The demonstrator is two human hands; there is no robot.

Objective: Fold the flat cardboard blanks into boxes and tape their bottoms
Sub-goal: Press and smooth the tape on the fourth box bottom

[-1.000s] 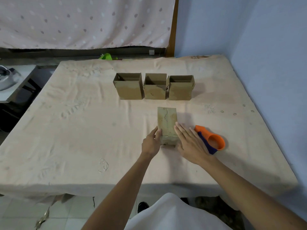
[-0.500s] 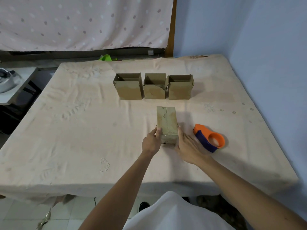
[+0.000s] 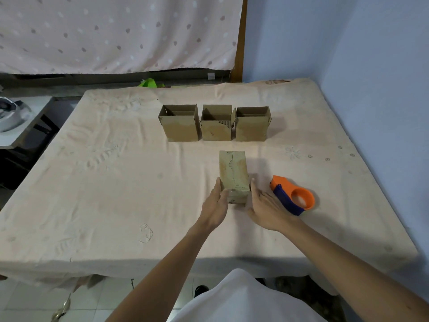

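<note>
My left grip (image 3: 214, 205) and right grip (image 3: 267, 210) press flat-fingered on the taped box (image 3: 233, 173) sides, nothing clasped; I'd squeeze evenly, then flip.

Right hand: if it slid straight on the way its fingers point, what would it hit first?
The cardboard box lying beside it. The right hand points its straight fingers forward and leftward at the box's right side, seemingly touching it already, so it would press into that side at once.
</note>
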